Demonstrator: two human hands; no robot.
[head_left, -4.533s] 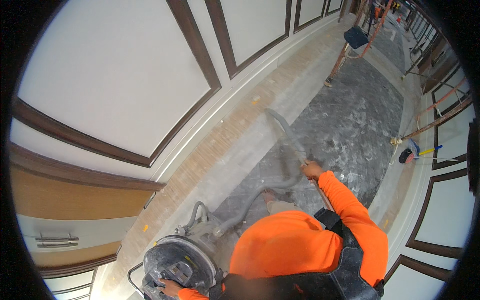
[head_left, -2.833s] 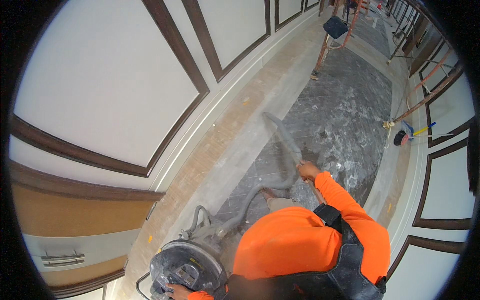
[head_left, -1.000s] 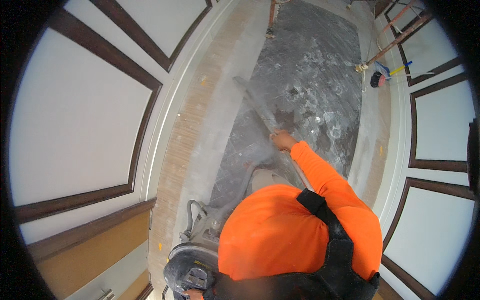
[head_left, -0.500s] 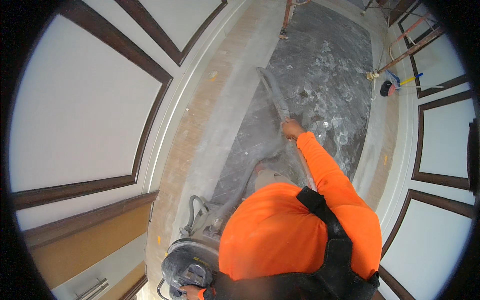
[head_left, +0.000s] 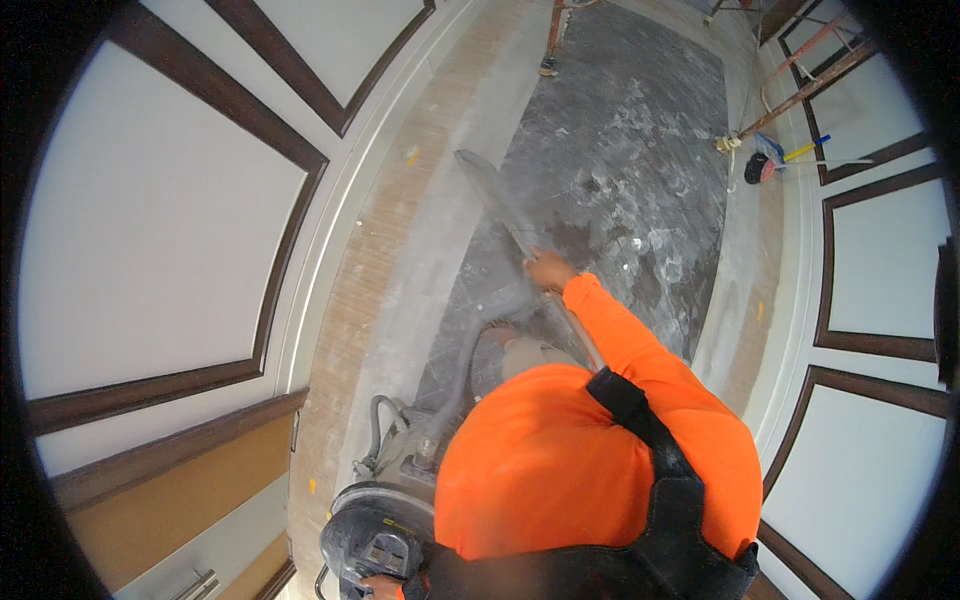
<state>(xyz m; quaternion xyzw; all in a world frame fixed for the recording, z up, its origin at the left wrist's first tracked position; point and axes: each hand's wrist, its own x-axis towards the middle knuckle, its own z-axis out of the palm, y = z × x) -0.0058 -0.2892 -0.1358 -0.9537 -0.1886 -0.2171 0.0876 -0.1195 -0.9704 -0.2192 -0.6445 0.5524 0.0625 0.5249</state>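
Observation:
My right hand (head_left: 548, 270) grips a long grey vacuum wand (head_left: 505, 218). Its far end lies over the pale border strip left of the dark, dust-smeared floor (head_left: 630, 120). My left hand (head_left: 380, 585), mostly cut off low in the picture, rests with curled fingers on the top of a dark, dusty canister machine (head_left: 355, 535). A grey hose (head_left: 463, 365) runs from the machine's fittings past my foot, blurred by dusty haze. My orange sleeve and black straps cover much of the lower middle.
Panelled walls (head_left: 165, 220) line both sides, with a wood-fronted cabinet (head_left: 190, 470) at lower left. Rusty scaffold frames (head_left: 800, 92) stand at upper right, another leg (head_left: 550, 50) at top centre. A broom head (head_left: 760, 168) and yellow-blue handle (head_left: 805, 150) lie by the right wall.
The view has tilted down from the corridor's far end. In the last half second my right hand and the wand have swung left; my left hand stays on the machine.

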